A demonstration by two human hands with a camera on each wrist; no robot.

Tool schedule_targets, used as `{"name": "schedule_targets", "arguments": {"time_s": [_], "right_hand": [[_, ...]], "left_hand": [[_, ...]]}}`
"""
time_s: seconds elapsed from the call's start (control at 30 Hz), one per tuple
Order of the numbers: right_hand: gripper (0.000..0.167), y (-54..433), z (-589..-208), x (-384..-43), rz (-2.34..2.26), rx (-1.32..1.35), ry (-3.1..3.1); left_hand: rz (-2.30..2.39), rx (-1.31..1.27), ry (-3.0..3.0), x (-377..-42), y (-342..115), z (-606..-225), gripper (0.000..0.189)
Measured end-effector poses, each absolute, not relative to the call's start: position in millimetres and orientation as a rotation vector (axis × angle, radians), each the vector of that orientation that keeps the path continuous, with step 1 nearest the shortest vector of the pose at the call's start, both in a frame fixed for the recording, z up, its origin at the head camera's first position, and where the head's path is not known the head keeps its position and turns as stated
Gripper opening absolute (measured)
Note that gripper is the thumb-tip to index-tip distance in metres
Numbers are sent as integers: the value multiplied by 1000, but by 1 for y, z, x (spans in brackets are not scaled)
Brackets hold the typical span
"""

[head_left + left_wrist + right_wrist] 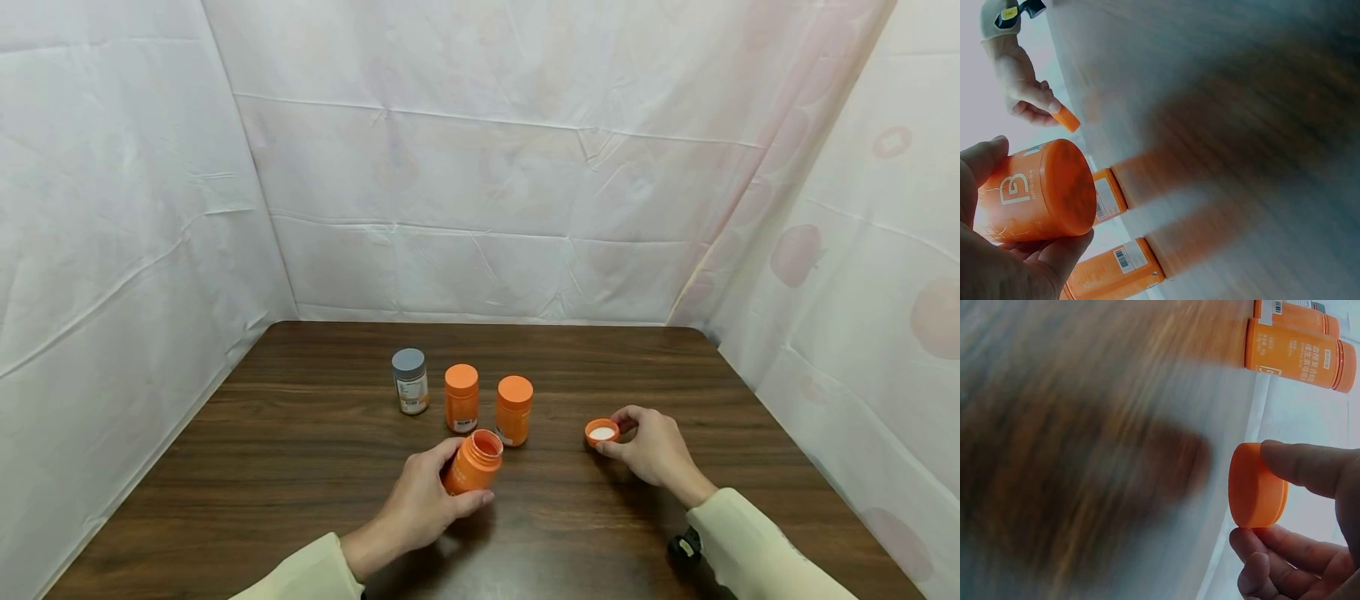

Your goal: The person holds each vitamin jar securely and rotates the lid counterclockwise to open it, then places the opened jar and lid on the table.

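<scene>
My left hand (pixel 422 503) grips an uncapped orange bottle (pixel 472 465), tilted with its mouth up and to the right; its base and white logo face the left wrist view. An orange screw cap (pixel 1255 486) is pinched between thumb and fingers of my right hand (pixel 654 445). The head view shows the cap's white inner side turned up, above the table. Just beyond the held bottle stand two capped orange bottles, one on the left (pixel 461 400) and one on the right (pixel 513 412). The held bottle's inside shows no contents I can make out.
A bottle with a grey lid (pixel 410 382) stands left of the two capped orange bottles on the dark wooden table (pixel 315 450). White sheeting (pixel 480 167) hangs behind the table and on both sides. A black wrist device (pixel 684 547) sits by the right sleeve.
</scene>
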State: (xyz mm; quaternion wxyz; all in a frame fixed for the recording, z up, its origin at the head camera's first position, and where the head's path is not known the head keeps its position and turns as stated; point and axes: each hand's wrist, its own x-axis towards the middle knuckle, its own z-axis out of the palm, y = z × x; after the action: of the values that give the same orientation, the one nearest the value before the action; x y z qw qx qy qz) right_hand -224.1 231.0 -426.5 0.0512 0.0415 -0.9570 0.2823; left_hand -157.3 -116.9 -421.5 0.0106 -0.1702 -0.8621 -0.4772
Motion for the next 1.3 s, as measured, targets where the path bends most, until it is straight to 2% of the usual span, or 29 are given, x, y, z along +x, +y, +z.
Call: {"name": "schedule_targets", "arguments": {"time_s": [0.73, 1.13, 1.3], "right_hand": [[40, 231, -429, -226, 820, 66, -3017], [46, 229, -424, -215, 829, 115, -2960], [44, 223, -421, -207, 870, 161, -2907]], "left_hand": [[-1418, -499, -2605, -161, -124, -422, 60], [-1438, -436, -2570, -164, -130, -422, 56], [-1429, -362, -2559, -166, -134, -420, 56]]}}
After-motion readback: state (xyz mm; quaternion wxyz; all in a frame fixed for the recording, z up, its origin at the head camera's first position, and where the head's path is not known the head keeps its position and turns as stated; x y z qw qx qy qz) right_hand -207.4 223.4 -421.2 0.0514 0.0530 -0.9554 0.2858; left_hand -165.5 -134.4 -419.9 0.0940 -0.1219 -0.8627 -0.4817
